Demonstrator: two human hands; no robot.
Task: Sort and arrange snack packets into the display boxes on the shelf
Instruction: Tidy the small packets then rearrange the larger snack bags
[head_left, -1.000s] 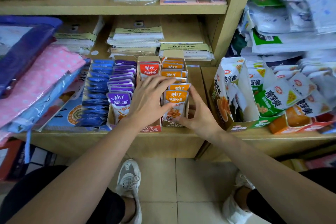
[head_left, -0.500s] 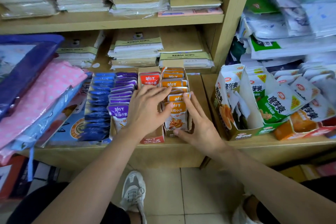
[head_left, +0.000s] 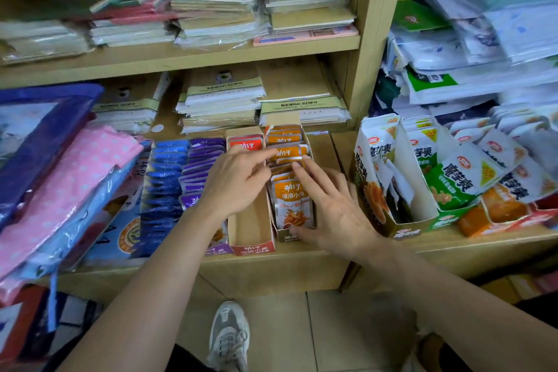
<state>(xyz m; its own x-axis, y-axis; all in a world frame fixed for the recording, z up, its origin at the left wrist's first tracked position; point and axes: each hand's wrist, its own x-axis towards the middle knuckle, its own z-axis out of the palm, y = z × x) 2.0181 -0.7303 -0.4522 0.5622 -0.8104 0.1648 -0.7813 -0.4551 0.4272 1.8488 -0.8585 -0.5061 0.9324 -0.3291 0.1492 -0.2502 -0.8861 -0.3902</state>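
Note:
A narrow display box (head_left: 289,236) on the lower shelf holds a row of orange snack packets (head_left: 292,205). My left hand (head_left: 235,183) reaches over the neighbouring red box (head_left: 253,248). Its forefinger and thumb pinch an orange packet (head_left: 287,151) near the back of the row. My right hand (head_left: 332,205) lies with straight fingers on the middle of the orange row, thumb against the box's front. The red box holds a red packet (head_left: 246,145) at its back. Left of it stand rows of purple packets (head_left: 205,160) and blue packets (head_left: 166,172).
Green and white snack boxes (head_left: 447,181) and loose white packets (head_left: 498,145) crowd the shelf to the right. Pink and blue plastic folders (head_left: 60,178) overhang the left. Stacked notebooks (head_left: 223,100) lie behind the boxes. My shoe (head_left: 229,335) is on the tiled floor below.
My left hand has moved from over the red box to the back of the orange row and pinched a packet. My right fingers have slid up onto the packets.

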